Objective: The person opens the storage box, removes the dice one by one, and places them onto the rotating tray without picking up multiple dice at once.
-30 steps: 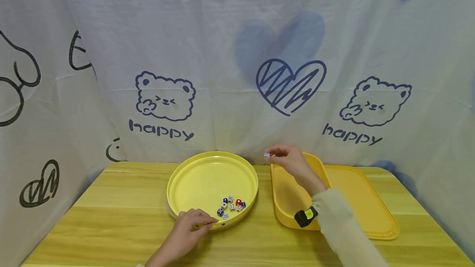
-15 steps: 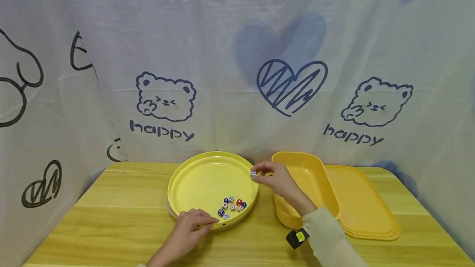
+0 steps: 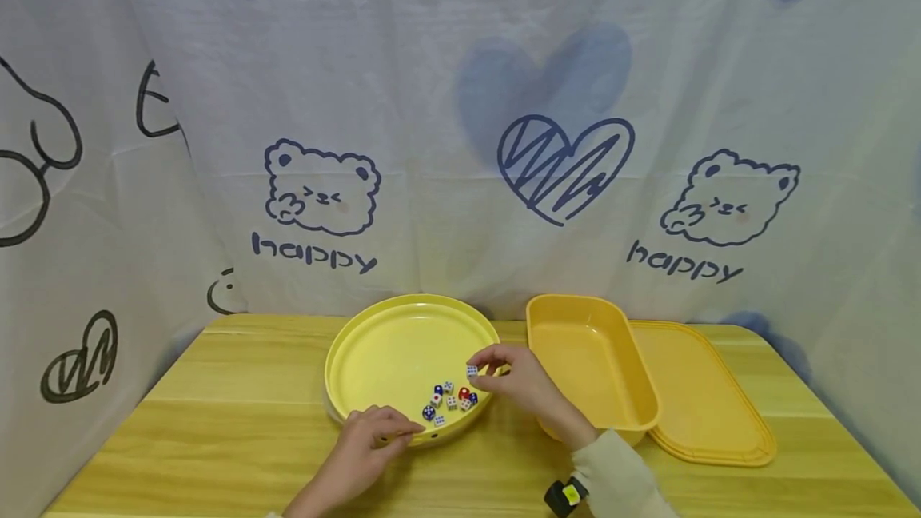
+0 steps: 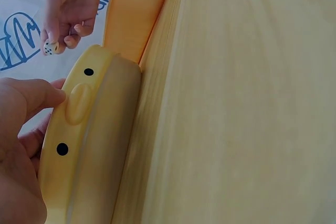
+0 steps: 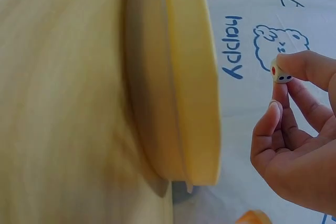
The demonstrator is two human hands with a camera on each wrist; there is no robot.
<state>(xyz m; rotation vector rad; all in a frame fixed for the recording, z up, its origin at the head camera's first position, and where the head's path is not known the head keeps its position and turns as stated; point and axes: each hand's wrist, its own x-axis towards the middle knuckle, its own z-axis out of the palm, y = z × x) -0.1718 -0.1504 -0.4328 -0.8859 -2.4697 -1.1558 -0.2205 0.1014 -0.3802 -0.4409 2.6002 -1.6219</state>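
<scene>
A round yellow tray (image 3: 381,342) with a raised rim stands on the table, and several white, blue and red dice (image 3: 452,404) lie at its front right. My left hand (image 3: 367,442) pinches the tray's front rim between thumb and fingers, beside a small raised oval and black dots seen in the left wrist view. My right hand (image 3: 524,380) pinches a white die (image 3: 472,372) between thumb and fingertips, over the right side of the tray. In the right wrist view this die (image 5: 281,72) shows a red pip and black pips.
An orange-yellow rectangular box (image 3: 586,358) stands right of the tray, behind my right forearm. Its flat matching lid (image 3: 708,398) lies to the right of it. A white printed curtain (image 3: 432,142) hangs behind the wooden table (image 3: 216,406).
My right hand has carried the white die left and down, from above the box's far left edge to over the tray. The left hand has stayed at the rim.
</scene>
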